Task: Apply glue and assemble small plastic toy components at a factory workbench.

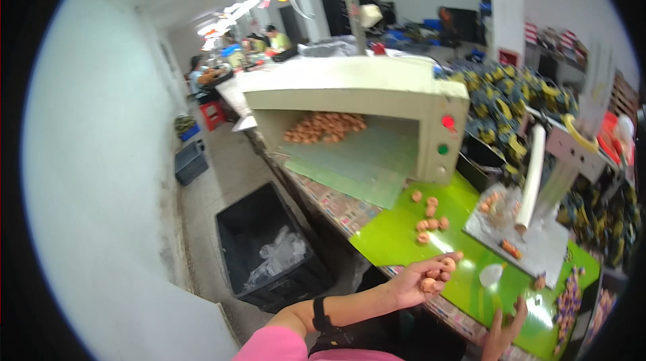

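My left hand (416, 285) is curled palm up around several small peach-coloured round pieces (431, 284) above the front edge of a bright green mat (380, 243). Farther back on the mat lie loose pieces (422, 225) of the same kind. At the lower right my right hand (506, 331) has its thumb and fingers apart, with nothing seen in it. Past it sits a small white funnel-like thing (491, 275). A heap of small purple and orange pieces (568, 300) lies to the right of that hand.
A cream box-shaped machine (431, 139) with red and green buttons holds a pile of peach pieces (325, 127). A press-like stand with a white lever (531, 179) rises at right. A black crate (269, 246) with clear plastic stands on the floor at left. People sit far back.
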### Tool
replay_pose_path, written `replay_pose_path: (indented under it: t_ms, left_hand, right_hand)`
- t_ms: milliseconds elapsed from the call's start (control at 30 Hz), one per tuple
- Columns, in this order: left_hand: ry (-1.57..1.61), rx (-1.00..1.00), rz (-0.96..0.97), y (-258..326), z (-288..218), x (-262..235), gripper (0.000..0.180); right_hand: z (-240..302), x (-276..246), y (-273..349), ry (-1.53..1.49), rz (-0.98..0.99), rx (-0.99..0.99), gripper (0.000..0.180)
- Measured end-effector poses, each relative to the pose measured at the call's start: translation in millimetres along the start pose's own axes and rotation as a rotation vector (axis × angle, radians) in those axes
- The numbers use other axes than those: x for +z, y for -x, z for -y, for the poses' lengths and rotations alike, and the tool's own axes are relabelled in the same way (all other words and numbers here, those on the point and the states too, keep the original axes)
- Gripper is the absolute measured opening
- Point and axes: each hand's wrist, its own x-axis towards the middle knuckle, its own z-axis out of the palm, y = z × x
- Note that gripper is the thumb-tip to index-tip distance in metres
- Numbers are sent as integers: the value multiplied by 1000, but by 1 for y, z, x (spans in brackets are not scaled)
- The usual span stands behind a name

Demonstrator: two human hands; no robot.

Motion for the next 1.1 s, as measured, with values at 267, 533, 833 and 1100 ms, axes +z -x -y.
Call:
replay_pose_path:
  t_ms: [267,533,833,1100]
  left_hand:
    - [281,-108,-66,20,17,-29,26]
    - [194,-149,-154,9,38,-28,23]
    - [141,-118,-75,5,33,-35,27]
    - [-83,-43,-92,-2,38,-36,30]
  right_hand:
    - [22,28,-28,-114,125,121,67]
    - [42,52,-43,-117,221,13,62]
    - [50,50,-25,-468,249,104,39]
    - [74,4,-5,-484,112,168,44]
